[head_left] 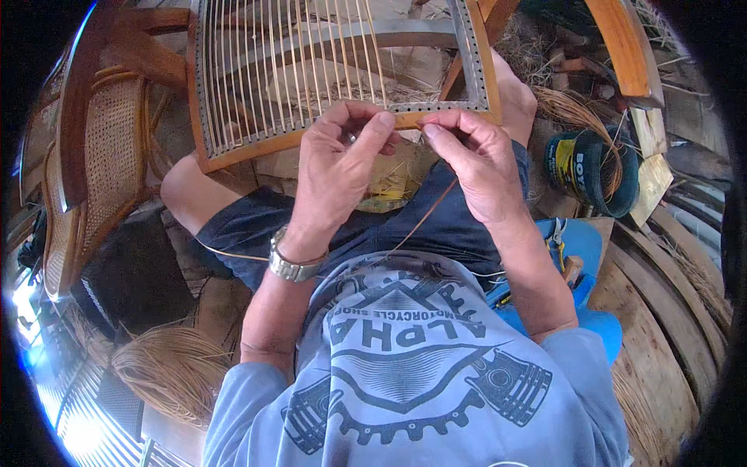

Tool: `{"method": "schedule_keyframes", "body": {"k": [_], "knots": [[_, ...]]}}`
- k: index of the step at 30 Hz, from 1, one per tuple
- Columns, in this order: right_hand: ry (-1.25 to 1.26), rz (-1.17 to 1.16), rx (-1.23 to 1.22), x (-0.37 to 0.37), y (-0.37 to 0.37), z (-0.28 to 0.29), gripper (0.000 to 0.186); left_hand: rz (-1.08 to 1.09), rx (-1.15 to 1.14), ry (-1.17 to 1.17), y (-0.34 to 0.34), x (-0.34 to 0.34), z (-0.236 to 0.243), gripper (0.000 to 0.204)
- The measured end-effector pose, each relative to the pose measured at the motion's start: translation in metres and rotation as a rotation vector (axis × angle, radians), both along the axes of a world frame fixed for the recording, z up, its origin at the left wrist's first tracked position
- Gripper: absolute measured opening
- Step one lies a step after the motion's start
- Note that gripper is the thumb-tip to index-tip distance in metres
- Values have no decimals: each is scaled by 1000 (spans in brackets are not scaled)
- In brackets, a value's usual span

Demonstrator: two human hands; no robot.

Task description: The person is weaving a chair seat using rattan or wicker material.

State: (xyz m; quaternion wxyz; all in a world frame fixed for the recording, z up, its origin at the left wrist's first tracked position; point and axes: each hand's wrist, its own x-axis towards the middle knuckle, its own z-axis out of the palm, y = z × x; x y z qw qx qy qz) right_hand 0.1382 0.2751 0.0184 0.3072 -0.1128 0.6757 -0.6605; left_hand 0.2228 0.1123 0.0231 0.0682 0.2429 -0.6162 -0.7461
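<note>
A wooden seat frame [272, 148] rests across my knees, its inner edge lined with small holes. Several pale cane strands [294, 66] run from its far side to its near rail, filling the left and middle. My left hand [338, 167] is closed at the near rail, its thumb tip against the fingers where the rightmost strand ends; whatever it pinches is hidden. Just right of it, my right hand [482, 167] pinches at the same rail. A loose cane strand [426, 215] hangs from under the right fingers to my lap.
A dark green bucket [595, 171] holding coiled cane stands at the right. Pliers [557, 237] lie on a blue surface [583, 253] beside my right forearm. Woven cane panels [109, 156] stand at the left, with a cane bundle [171, 370] below. A curved wooden piece [622, 47] juts in at upper right.
</note>
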Motion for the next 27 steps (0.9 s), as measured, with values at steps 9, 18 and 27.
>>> {"method": "schedule_keyframes", "body": {"k": [9, 18, 27], "knots": [[-146, 180, 1, -9, 11, 6, 10, -174, -111, -88, 3, -3, 3, 21], [271, 98, 102, -4, 13, 10, 8, -139, 338, -86, 6, -7, -7, 18], [546, -17, 118, 2, 24, -10, 11, -193, 246, -186, 14, -9, -1, 20]]}}
